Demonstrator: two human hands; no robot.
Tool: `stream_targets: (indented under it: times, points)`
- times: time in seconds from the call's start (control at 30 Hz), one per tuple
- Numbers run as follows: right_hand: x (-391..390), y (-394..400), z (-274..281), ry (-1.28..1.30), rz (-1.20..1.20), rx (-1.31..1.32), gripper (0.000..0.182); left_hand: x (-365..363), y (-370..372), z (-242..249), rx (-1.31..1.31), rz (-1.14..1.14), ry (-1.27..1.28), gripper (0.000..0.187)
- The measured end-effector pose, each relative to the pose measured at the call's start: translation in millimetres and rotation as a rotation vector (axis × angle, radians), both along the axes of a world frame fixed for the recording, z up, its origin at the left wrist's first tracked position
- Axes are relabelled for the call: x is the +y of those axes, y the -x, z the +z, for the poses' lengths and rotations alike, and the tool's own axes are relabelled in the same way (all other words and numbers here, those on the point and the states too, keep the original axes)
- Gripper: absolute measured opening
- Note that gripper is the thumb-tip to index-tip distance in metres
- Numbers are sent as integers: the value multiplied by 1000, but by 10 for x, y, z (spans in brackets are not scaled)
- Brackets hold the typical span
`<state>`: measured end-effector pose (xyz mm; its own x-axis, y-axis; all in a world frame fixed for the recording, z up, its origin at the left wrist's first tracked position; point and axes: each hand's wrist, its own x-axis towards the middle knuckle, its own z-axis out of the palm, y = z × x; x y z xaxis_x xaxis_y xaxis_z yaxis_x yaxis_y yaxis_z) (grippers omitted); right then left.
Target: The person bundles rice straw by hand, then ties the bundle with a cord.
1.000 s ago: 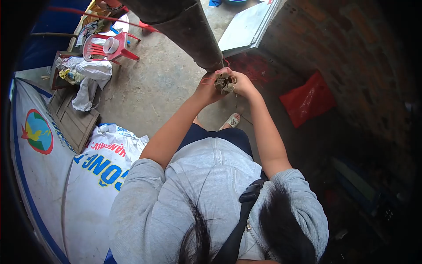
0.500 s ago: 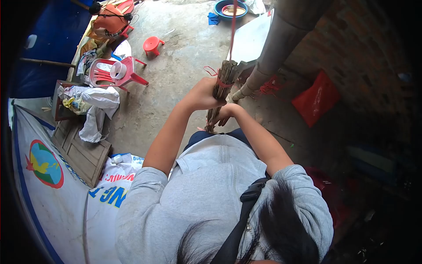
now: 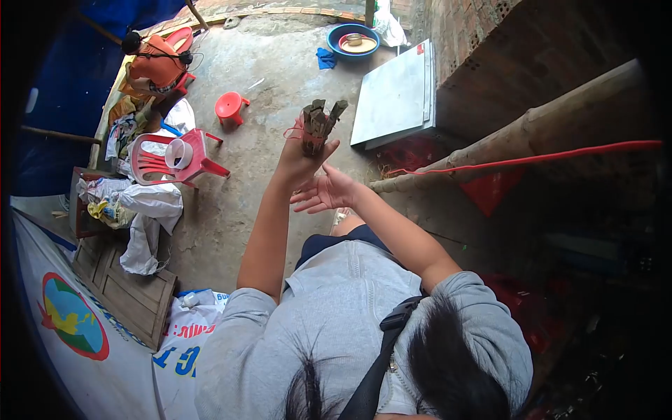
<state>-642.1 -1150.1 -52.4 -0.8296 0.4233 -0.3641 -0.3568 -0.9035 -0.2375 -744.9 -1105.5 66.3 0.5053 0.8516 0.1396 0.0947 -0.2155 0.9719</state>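
Note:
A bundle of brown, flat-looking sticks (image 3: pixel 319 129), with a pinkish-red string at its side, stands up in my left hand (image 3: pixel 297 159). The fingers wrap round it, and its uneven upper ends face the camera; its lower part is hidden behind the hand and forearm. Just below and to the right, my right hand (image 3: pixel 332 189) is open with its palm turned up and fingers stretched toward the left wrist. Nothing lies in that palm.
A bamboo pole (image 3: pixel 518 145) with a red cord (image 3: pixel 560 155) slants in from the right. Ahead are a white panel-like box (image 3: pixel 393 98), a blue basin (image 3: pixel 339 36) and a red stool (image 3: pixel 229 106). A red chair (image 3: pixel 203 162) stands left; a person in orange (image 3: pixel 155 66) sits beyond.
My left hand has moved left with the bundle. My right hand has come off the bundle's lower part and opened. The red cord now stretches rightward, and the view has shifted.

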Motion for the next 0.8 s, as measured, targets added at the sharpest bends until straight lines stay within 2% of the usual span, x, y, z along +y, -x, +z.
stream_targets:
  times: [0.03, 0.07, 0.1, 0.2, 0.23, 0.27, 0.3, 0.33, 0.4, 0.43, 0.47, 0.5, 0.53, 0.57, 0.6, 0.63, 0.67, 0.73, 0.77, 0.8]
  points:
    - [138, 7, 97, 29, -200, 107, 84, 109, -62, 19, 14, 37, -11, 30]
    - [253, -51, 261, 35, -192, 103, 84, 218, -122, 28, 33, 76, -19, 35]
    - [371, -110, 494, 75, -333, 199, 79, 310, -194, -49, 63, 129, -166, 32]
    - [808, -174, 879, 112, -651, 405, 62, 496, -317, -16, -81, 131, -139, 32]
    - [955, -198, 910, 107, -722, 409, 57, 575, -329, 28, 8, 63, -298, 34]
    - [1077, -206, 888, 105, -775, 355, 51, 650, -324, 50, 96, -11, -445, 37]
    - [1194, -215, 840, 99, -831, 287, 45, 771, -312, 12, 128, -108, -514, 50]
    - [1294, -214, 787, 94, -878, 202, 40, 895, -297, 31, 124, -117, -507, 50]
    - [1557, -200, 676, 89, -948, 22, 29, 1251, -226, 124, 179, -384, -257, 49]
    - [1697, -176, 638, 81, -970, -83, 24, 1524, -137, 147, 252, -558, -270, 54]
    - [1849, -145, 589, 77, -960, -183, 19, 1800, -40, 153, 254, -567, -291, 54]
    - [2046, -143, 469, 63, -926, -261, 14, 2071, 74, 146, 170, -718, -83, 57]
    - [2391, -346, -135, -125, -536, -145, 16, 2360, 210, 127, 88, -866, 133, 59]
    - [2646, -228, -424, 45, -642, -258, 17, 2687, 393, -83, 200, -846, 231, 60]
    - [2884, -82, -565, 224, -745, -365, 19, 2997, 462, -220, 175, -775, 591, 57]
    - [3090, -42, -562, 352, -693, -366, 18, 3198, 530, -425, 230, -453, 716, 60]
    - [3291, 121, -503, 360, -715, -355, 18, 3387, 569, -614, 278, -122, 815, 63]
    - [3598, 368, -331, 419, -700, -567, 18, 3596, 648, -875, 327, 58, 837, 71]
    - [3785, 463, -643, 351, -700, -600, 18, 3699, 649, -932, 222, 133, 996, 61]
    - [3957, 570, -859, 277, -755, -536, 21, 3869, 744, -1084, -62, -243, 1511, 52]
